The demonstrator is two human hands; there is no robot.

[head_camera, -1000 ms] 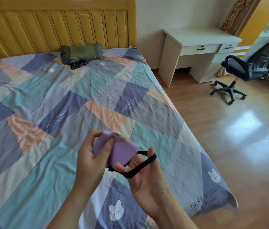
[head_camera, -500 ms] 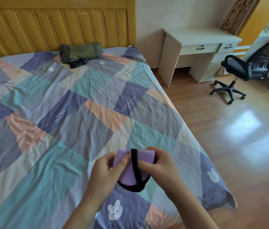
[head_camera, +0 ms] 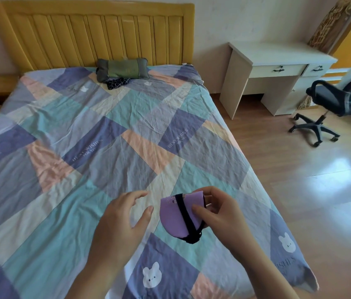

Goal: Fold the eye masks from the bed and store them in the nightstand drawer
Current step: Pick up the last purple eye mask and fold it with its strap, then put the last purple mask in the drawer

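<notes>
Lower centre of frame, over the patchwork bed: my right hand pinches the folded purple fabric eye mask, black strap wrapped round. Left hand open, empty. Light, soft, springy; I'd grip across the fold.

pillow on bed, desk right

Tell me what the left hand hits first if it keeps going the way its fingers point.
Probably nothing held: the left hand, open, points up and right, past the folded purple eye mask in the right hand. Going on, it would likely meet the bedspread, though depth is unclear.
</notes>
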